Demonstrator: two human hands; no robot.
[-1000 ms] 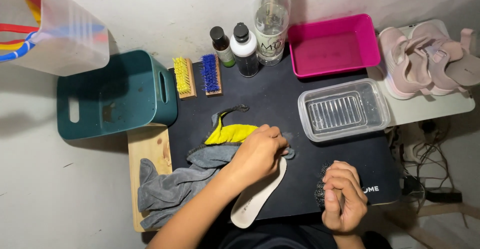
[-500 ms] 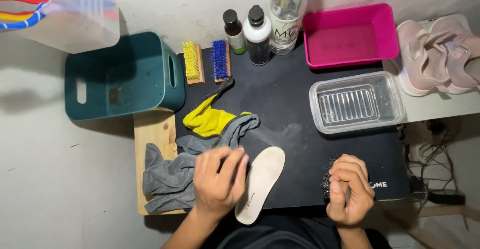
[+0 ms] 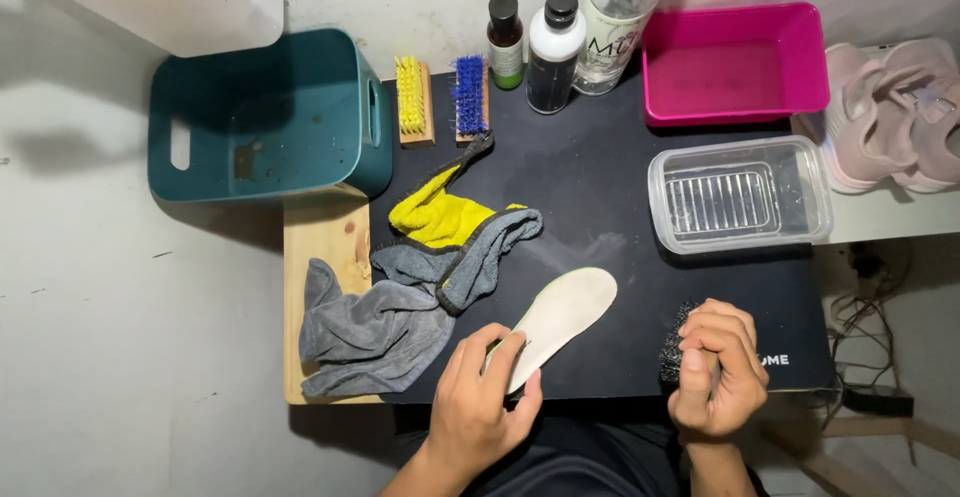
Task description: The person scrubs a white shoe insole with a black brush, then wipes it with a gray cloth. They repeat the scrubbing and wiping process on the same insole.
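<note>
A white shoe insole (image 3: pixel 563 315) lies slanted on the black mat (image 3: pixel 600 207) near its front edge. My left hand (image 3: pixel 482 405) rests on the insole's near end, fingers curled over it. My right hand (image 3: pixel 718 367) is closed around a black-bristled brush (image 3: pixel 672 352) at the mat's front right. A grey and yellow cloth (image 3: pixel 420 287) is bunched up left of the insole, partly draped over a wooden board (image 3: pixel 320 247).
A teal bin (image 3: pixel 265 117) stands at the left. Yellow (image 3: pixel 412 100) and blue (image 3: pixel 469 97) brushes, two bottles (image 3: pixel 530 42) and a clear bottle (image 3: pixel 615 22) line the back. A pink tray (image 3: pixel 735 62), a clear plastic container (image 3: pixel 740 197) and pink shoes (image 3: pixel 895 112) are at the right.
My left hand has pulled back from the cloth to the insole's near end. The cloth now lies spread to the left. My right hand stays closed on the brush.
</note>
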